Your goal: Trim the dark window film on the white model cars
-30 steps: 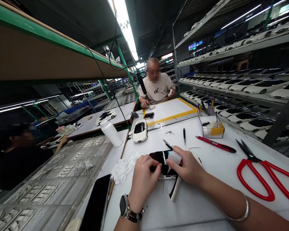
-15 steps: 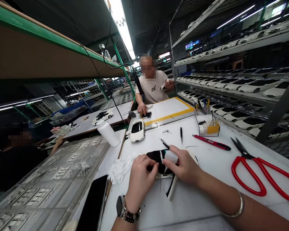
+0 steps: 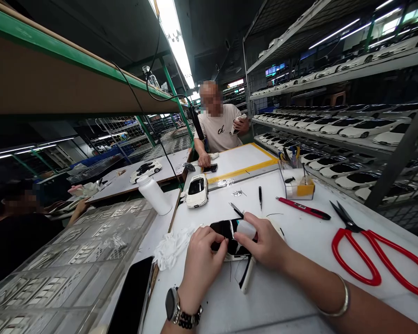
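Note:
My left hand (image 3: pixel 205 264) and my right hand (image 3: pixel 264 243) both grip a glossy black model car part (image 3: pixel 223 229) on the white table (image 3: pixel 285 301). A smooth white piece (image 3: pixel 246 229) lies against that part, under my right fingertips. Below the hands, a white-and-black piece (image 3: pixel 245 276) rests on the table, partly hidden. Tweezers (image 3: pixel 237 210) lie just above my right hand. A crumpled white cloth (image 3: pixel 170 248) sits left of my left hand, and a black smartphone (image 3: pixel 130 297) lies further left.
Red-handled scissors (image 3: pixel 369 255), a red craft knife (image 3: pixel 303 208) and a clear tool holder (image 3: pixel 296 181) stand right. A white model car (image 3: pixel 197 191) and white bottle (image 3: pixel 154 195) stand ahead. A co-worker (image 3: pixel 218 127) sits opposite. Shelves of white model cars (image 3: pixel 362 127) line the right.
My hands stay on the black part while the whole view drifts slightly left. The co-worker's hands have risen from the board, one lifting a white item and the other resting on a black object.

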A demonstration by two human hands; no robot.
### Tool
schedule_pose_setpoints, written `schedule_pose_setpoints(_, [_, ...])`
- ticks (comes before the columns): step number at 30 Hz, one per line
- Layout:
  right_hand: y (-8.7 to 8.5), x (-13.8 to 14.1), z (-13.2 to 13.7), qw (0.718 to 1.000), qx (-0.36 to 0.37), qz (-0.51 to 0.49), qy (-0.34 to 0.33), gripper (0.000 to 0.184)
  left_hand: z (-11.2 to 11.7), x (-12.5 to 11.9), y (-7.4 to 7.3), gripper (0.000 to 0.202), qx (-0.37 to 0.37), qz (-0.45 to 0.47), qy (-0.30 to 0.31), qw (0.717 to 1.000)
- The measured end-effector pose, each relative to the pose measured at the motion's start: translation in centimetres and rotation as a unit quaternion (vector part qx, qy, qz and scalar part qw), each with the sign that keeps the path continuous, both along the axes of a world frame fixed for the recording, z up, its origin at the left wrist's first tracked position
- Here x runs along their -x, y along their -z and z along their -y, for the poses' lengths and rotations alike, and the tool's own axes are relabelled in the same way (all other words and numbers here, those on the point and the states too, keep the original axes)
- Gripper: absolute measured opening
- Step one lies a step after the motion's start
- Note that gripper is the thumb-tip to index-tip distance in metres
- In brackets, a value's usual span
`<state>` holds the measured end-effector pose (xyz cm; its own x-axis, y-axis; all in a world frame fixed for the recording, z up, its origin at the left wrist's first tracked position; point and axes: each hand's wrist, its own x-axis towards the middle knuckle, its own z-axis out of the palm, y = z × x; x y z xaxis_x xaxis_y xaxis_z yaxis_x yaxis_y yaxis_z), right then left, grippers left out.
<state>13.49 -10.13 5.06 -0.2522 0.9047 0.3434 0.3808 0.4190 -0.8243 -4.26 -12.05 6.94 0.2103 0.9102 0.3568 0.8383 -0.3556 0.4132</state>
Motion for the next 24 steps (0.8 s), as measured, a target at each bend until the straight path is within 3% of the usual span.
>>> schedule_pose_setpoints(24, [0.12, -0.1, -0.01, 0.999, -0.032, -0.004, -0.004, 0.032, 0.18, -0.24, -0.3, 0.014, -0.006, 0.0, 0.002, 1.0])
